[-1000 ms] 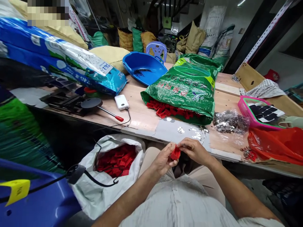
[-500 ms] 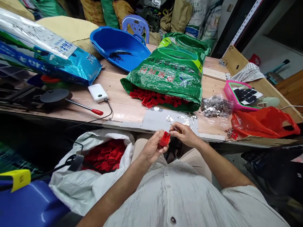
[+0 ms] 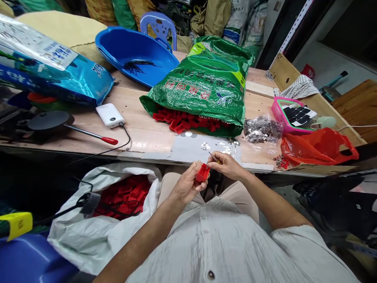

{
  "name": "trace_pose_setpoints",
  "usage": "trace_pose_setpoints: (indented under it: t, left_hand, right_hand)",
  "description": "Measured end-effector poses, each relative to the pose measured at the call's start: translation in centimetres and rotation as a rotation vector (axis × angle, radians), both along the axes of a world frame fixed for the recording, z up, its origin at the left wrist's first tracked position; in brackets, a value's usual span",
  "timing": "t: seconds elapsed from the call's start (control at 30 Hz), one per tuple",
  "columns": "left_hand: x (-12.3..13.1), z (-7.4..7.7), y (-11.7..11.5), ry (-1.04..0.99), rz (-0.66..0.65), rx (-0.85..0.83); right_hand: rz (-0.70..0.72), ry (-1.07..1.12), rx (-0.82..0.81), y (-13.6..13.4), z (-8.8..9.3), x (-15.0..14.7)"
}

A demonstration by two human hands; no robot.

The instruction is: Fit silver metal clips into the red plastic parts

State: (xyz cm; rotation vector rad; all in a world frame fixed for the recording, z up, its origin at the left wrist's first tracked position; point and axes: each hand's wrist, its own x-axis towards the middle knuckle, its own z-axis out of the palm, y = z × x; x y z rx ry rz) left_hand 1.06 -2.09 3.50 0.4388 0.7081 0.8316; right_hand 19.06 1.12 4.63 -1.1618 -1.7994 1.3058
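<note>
My left hand (image 3: 188, 182) is closed around a small red plastic box-shaped piece (image 3: 202, 173), its open side facing up and small metal bits showing at its upper edge. My right hand (image 3: 225, 165) touches that edge with its fingertips. A thin tool like a small screwdriver (image 3: 218, 161), with a yellowish handle, is gripped in the same hand, its shaft pointing up and left. Both hands are above my lap at the table's front edge. Just beyond them, small silvery metal pieces (image 3: 228, 148) lie scattered on a grey sheet (image 3: 185, 147).
A green sack (image 3: 203, 82) spills red pieces (image 3: 179, 122) onto the table. Left of it are a blue basin (image 3: 132, 47), a white power bank (image 3: 110, 115) and a red-tipped lever (image 3: 108, 140). A white sack (image 3: 114, 239) of red pieces stands beside my legs. Rightward lies a red bag (image 3: 318, 149).
The view has shifted slightly, so the table things appear further left. The tool in my right hand now shows its shaft pointing up-left. Both hands keep their hold close together.
</note>
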Motion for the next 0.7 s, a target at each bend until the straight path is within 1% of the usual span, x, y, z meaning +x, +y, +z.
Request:
trace_pose_setpoints:
  t: [0.2,0.37,0.53,0.7]
  left_hand:
    - [0.08,0.16,0.01,-0.032,-0.013,-0.035]
    - [0.06,-0.16,0.05,-0.09,-0.059,-0.061]
    - [0.13,-0.18,-0.15,-0.074,-0.053,0.015]
    - [0.41,-0.03,-0.39,0.031,-0.041,0.092]
  right_hand:
    - [0.007,-0.008,0.016,0.12,-0.24,0.27]
    - [0.019,0.045,-0.024,0.08,-0.1,0.2]
    - [0.032,0.083,-0.08,0.02,0.32,0.18]
    - [0.081,0.044,-0.082,0.01,0.73,0.26]
